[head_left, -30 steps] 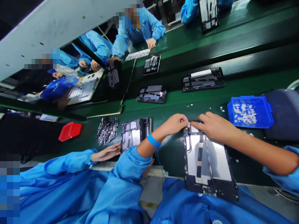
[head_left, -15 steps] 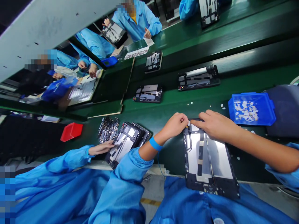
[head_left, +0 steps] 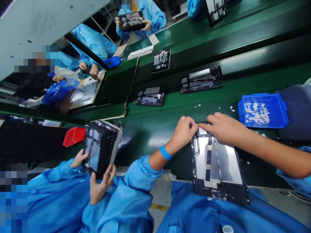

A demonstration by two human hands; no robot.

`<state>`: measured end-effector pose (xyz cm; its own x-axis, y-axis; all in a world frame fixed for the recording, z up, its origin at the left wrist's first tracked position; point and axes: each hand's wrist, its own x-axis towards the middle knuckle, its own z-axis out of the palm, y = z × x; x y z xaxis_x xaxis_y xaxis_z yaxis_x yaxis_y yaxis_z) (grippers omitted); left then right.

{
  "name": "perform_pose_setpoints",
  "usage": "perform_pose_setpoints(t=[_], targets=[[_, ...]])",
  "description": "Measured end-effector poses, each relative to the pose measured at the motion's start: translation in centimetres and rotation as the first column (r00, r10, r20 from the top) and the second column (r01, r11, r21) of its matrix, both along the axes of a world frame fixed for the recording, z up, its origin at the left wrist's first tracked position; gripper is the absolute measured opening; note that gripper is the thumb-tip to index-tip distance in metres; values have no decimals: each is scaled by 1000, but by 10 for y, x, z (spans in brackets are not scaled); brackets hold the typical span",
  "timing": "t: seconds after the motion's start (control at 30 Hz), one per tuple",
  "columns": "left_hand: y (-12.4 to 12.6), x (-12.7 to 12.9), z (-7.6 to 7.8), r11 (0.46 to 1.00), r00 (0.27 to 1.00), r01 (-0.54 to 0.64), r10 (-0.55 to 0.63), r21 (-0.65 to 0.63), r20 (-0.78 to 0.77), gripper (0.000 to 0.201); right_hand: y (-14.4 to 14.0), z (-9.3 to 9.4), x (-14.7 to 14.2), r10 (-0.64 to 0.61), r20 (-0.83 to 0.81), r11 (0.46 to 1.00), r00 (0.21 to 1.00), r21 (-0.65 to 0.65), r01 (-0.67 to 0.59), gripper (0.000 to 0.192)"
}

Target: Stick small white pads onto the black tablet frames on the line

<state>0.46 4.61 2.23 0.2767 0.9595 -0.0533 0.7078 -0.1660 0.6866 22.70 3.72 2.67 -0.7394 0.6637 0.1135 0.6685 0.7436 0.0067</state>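
An opened tablet (head_left: 220,165), its back off and silvery battery areas and black flat cable showing, lies in front of me, its near end over the bench edge. At its far left corner my left hand (head_left: 184,131) is closed in a pinch; what sits between the fingertips is too small to make out. My right hand (head_left: 223,127) rests across the tablet's far edge. Its index finger stretches to that same corner, almost touching the left fingertips, while the other fingers are partly hidden. Around my left wrist is a blue wrist strap (head_left: 166,152).
To the right stands a blue bin (head_left: 263,111) of small white pieces, some scattered nearby. More opened tablets (head_left: 150,96) lie along the green bench. On my left, a co-worker's hands (head_left: 103,184) hold a tablet stack (head_left: 100,147) near a red tray (head_left: 74,136).
The co-worker on my left has raised and tilted the tablet stack. Across the bench, another person now holds a tablet in both hands. My own hands stay at the same corner, barely shifted.
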Motion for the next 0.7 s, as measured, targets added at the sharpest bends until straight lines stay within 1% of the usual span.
perform_pose_setpoints(t=[0.13,0.23,0.5,0.63,0.7], targets=[[-1,1,-5,998,997,-59,60,-32,55,20,1,-2,1,-1,-8,1000,1000,0,1,49],[-1,1,-8,996,993,-70,74,-46,88,20,1,-2,1,-1,-10,1000,1000,-5,0,47],[-4,4,-12,997,996,-77,76,23,56,22,-1,-1,0,5,-19,1000,1000,30,-4,48],[-8,8,-17,991,990,-125,122,38,69,20,-2,-1,1,6,-12,1000,1000,24,-6,48],[-9,9,-19,985,981,-170,167,20,102,18,-2,-1,1,3,-9,1000,1000,25,-2,48]])
